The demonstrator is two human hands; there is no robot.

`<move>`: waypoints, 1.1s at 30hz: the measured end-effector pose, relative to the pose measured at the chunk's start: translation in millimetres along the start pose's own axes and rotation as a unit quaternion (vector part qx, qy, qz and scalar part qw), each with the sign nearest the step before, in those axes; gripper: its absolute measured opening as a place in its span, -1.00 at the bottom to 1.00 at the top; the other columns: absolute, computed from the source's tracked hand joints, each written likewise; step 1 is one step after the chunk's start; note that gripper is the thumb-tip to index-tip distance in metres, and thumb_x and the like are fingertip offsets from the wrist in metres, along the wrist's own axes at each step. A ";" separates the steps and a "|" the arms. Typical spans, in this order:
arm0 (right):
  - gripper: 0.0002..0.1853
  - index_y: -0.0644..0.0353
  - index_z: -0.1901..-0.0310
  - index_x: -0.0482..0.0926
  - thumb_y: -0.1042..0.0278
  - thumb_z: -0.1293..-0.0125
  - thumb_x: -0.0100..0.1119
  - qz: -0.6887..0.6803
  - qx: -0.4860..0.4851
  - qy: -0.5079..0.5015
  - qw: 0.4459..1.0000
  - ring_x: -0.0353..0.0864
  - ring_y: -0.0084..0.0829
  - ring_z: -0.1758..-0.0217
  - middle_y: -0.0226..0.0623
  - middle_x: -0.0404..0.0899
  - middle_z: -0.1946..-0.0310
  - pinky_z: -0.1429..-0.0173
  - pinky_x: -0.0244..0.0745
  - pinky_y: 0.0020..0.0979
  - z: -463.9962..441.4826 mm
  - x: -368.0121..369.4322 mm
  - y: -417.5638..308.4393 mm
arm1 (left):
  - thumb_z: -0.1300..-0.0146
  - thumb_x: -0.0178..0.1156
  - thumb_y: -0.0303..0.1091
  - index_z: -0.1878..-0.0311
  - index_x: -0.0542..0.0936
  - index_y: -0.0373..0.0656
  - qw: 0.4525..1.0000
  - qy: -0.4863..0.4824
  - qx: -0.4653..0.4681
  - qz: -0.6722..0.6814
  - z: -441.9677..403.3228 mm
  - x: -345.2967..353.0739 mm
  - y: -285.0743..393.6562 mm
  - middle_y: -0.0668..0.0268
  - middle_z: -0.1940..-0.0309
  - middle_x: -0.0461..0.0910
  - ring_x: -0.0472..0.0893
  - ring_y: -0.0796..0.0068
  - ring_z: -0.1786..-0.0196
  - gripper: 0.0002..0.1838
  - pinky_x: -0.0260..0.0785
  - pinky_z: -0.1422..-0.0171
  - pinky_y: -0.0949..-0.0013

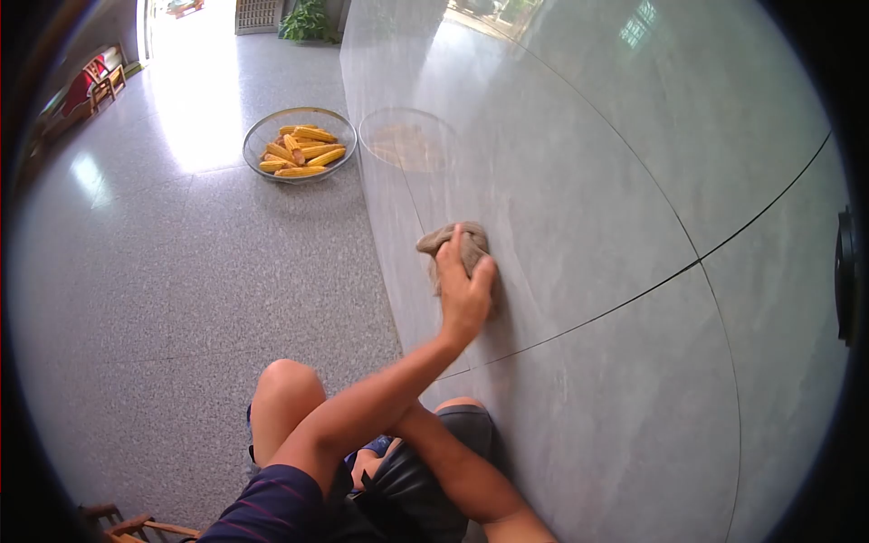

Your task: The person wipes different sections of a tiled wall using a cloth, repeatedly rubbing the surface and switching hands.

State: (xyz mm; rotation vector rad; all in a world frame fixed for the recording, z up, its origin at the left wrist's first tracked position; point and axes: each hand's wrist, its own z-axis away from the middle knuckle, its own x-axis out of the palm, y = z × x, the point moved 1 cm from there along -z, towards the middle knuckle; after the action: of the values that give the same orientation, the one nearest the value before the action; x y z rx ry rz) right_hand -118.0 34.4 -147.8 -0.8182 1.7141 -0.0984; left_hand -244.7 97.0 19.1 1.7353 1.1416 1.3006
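Note:
My left hand (465,291) presses a crumpled grey-brown cloth (474,239) against the smooth grey tiled wall (588,199). Its fingers bend over the cloth, with the thumb on the right side. My left arm reaches across my body towards the wall. Beneath it crosses my right forearm (453,452), coming from the lower right; the right hand itself is hidden behind the left arm and legs. A faint reflection shows on the glossy tiles beyond the cloth.
A mesh-like basket (256,172) of yellow corn cobs (306,150) sits on the speckled floor (181,299) close to the wall. Farther off are a green plant (305,22) and a wooden chair (107,80). Part of a wooden seat (136,525) shows at lower left. A dark fixture (845,276) juts from the right.

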 end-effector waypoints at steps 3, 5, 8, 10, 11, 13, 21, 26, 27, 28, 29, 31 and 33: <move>-0.47 0.09 -0.22 0.44 -0.03 -0.33 0.11 -0.193 0.117 -0.259 0.939 0.55 -0.10 -0.11 -0.12 0.58 -0.06 -0.25 0.37 -0.21 -16.1 -10.2 -4.3 | -0.08 0.17 -0.38 -0.46 0.22 -0.22 0.979 -0.088 0.170 -0.069 24.0 12.3 52.0 -0.09 -0.27 0.20 0.21 -0.13 -0.36 -0.21 -0.02 -0.51 0.05; -0.44 0.13 -0.28 0.40 0.01 -0.34 0.10 -0.035 0.162 -0.401 0.901 0.55 -0.03 -0.14 -0.06 0.58 -0.07 -0.26 0.41 -0.16 -60.5 -79.7 -50.6 | 0.04 0.24 -0.35 -0.41 0.32 -0.17 0.933 -0.182 0.306 -0.060 42.5 16.6 91.0 -0.05 -0.25 0.23 0.18 -0.18 -0.38 -0.19 -0.04 -0.50 -0.16; -0.51 0.19 -0.23 0.42 0.12 -0.34 0.08 -0.041 0.162 -0.295 0.941 0.57 -0.02 -0.11 -0.04 0.61 0.01 -0.16 0.45 -0.07 -55.6 -80.5 -58.3 | -0.07 0.25 -0.22 -0.31 0.47 0.01 0.824 -0.279 0.493 -0.004 78.4 24.4 116.3 0.13 -0.17 0.40 0.29 -0.05 -0.40 -0.36 -0.02 -0.50 -0.26; -0.52 0.20 -0.21 0.42 0.15 -0.33 0.08 -0.038 0.164 -0.303 0.938 0.57 -0.02 -0.10 -0.05 0.61 0.02 -0.14 0.45 -0.05 -58.4 -87.1 -58.0 | -0.12 0.21 -0.14 -0.29 0.49 0.09 0.765 -0.309 0.565 0.009 90.9 29.6 119.9 0.21 -0.21 0.43 0.36 0.07 -0.37 -0.41 0.01 -0.50 -0.26; -0.52 0.21 -0.22 0.41 0.18 -0.32 0.10 -0.040 0.171 -0.304 0.937 0.56 0.00 -0.11 -0.03 0.60 0.01 -0.15 0.44 -0.04 -57.3 -89.7 -57.2 | -0.13 0.20 -0.12 -0.29 0.49 0.11 0.749 -0.302 0.590 0.016 92.9 33.6 121.1 0.23 -0.23 0.44 0.38 0.09 -0.36 -0.42 0.01 -0.50 -0.28; -0.51 0.22 -0.22 0.40 0.22 -0.30 0.11 -0.042 0.182 -0.305 0.934 0.56 0.02 -0.11 -0.01 0.60 0.00 -0.16 0.44 -0.03 -52.8 -89.7 -53.1 | -0.11 0.21 -0.11 -0.30 0.49 0.13 0.791 -0.294 0.536 0.007 78.8 29.4 118.9 0.25 -0.24 0.45 0.36 0.06 -0.38 -0.39 -0.03 -0.48 -0.33; -0.46 -0.02 -0.23 0.46 -0.05 -0.28 0.19 -0.044 0.129 -0.163 0.977 0.44 -0.12 -0.29 -0.12 0.52 -0.17 -0.38 0.28 -0.21 -17.0 -28.4 -11.7 | -0.15 0.07 -0.35 -0.47 0.20 -0.27 0.990 -0.055 0.114 -0.054 -22.1 4.5 38.3 -0.06 -0.41 0.19 0.13 0.05 -0.50 -0.25 -0.11 -0.57 0.20; -0.45 0.00 -0.26 0.44 -0.03 -0.28 0.19 -0.094 0.163 -0.163 0.968 0.39 -0.15 -0.35 -0.13 0.48 -0.23 -0.40 0.25 -0.20 -0.9 3.0 -1.6 | -0.16 0.08 -0.32 -0.45 0.22 -0.26 0.993 -0.041 0.104 -0.033 -3.9 6.6 31.1 -0.06 -0.39 0.21 0.15 0.02 -0.48 -0.26 -0.12 -0.57 0.13; -0.44 0.09 -0.26 0.42 -0.01 -0.30 0.17 -0.129 0.163 -0.175 0.962 0.37 -0.13 -0.36 -0.11 0.46 -0.25 -0.42 0.23 -0.17 3.9 8.1 1.1 | -0.15 0.13 -0.26 -0.45 0.23 -0.27 0.983 -0.071 0.158 -0.067 5.7 7.5 45.1 -0.06 -0.38 0.21 0.16 0.00 -0.47 -0.24 -0.12 -0.57 0.10; -0.44 0.09 -0.26 0.42 -0.01 -0.30 0.17 -0.127 0.166 -0.176 0.962 0.37 -0.13 -0.36 -0.11 0.46 -0.25 -0.42 0.23 -0.17 -18.8 -25.9 -18.0 | -0.11 0.17 -0.27 -0.42 0.28 -0.24 0.968 -0.099 0.227 -0.050 15.6 12.4 58.0 -0.04 -0.31 0.26 0.19 -0.04 -0.43 -0.25 -0.07 -0.54 0.04; -0.50 0.12 -0.21 0.44 0.06 -0.31 0.16 -0.081 0.180 -0.283 0.939 0.45 -0.09 -0.26 -0.08 0.52 -0.16 -0.34 0.31 -0.14 -44.8 -59.7 -38.1 | -0.07 0.21 -0.28 -0.40 0.32 -0.22 0.947 -0.124 0.294 -0.035 26.6 17.4 72.8 -0.03 -0.25 0.31 0.23 -0.08 -0.39 -0.25 -0.01 -0.51 -0.02; -0.55 0.14 -0.16 0.46 0.13 -0.31 0.14 -0.036 0.189 -0.388 0.901 0.53 -0.04 -0.16 -0.05 0.57 -0.07 -0.26 0.38 -0.11 -57.2 -79.6 -50.1 | -0.01 0.26 -0.22 -0.36 0.39 -0.17 0.891 -0.225 0.389 -0.061 56.2 20.7 100.9 0.07 -0.20 0.36 0.28 -0.04 -0.36 -0.24 0.01 -0.52 -0.04; -0.61 0.17 -0.10 0.46 0.23 -0.29 0.14 0.003 0.146 -0.262 0.954 0.62 -0.03 0.01 -0.07 0.63 0.12 -0.08 0.47 -0.05 -49.0 -71.7 -49.8 | -0.09 0.20 -0.16 -0.34 0.42 -0.08 0.805 -0.291 0.517 0.005 88.9 27.0 105.7 0.20 -0.17 0.40 0.31 0.09 -0.36 -0.32 0.02 -0.51 -0.12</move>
State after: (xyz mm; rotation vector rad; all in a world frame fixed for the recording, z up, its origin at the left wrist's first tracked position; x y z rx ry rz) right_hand -132.4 20.4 -49.6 -0.5548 1.1638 -0.1149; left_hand -130.0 79.9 98.8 2.6095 1.5468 -0.0520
